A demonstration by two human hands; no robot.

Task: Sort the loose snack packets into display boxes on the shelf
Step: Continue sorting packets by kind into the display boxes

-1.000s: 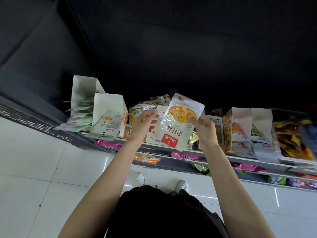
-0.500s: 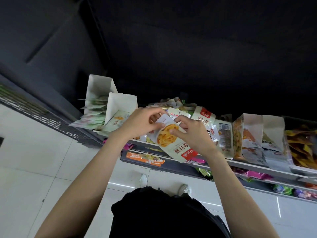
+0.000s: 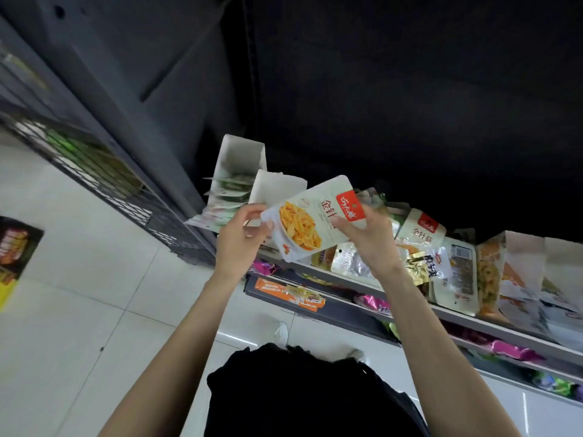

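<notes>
A pale snack packet [image 3: 310, 216] with orange food printed on it and a red label is held up in front of the shelf, tilted. My left hand [image 3: 243, 239] pinches its lower left edge; my right hand [image 3: 367, 238] grips its right side near the label. Just behind it stand two white display boxes [image 3: 277, 187], the far left one [image 3: 239, 159] holding greenish packets. Loose packets [image 3: 422, 234] lie heaped on the shelf [image 3: 473, 320] to the right of my right hand.
More display boxes [image 3: 517, 263] with orange and white packets stand at the shelf's right end. Lower shelves [image 3: 315, 310] carry pink and orange packets. A dark mesh rack [image 3: 104, 171] runs along the left. White floor tiles lie below.
The packet has been turned over and raised: its red label now sits at the upper right instead of the bottom. Both hands have shifted up and left with it.
</notes>
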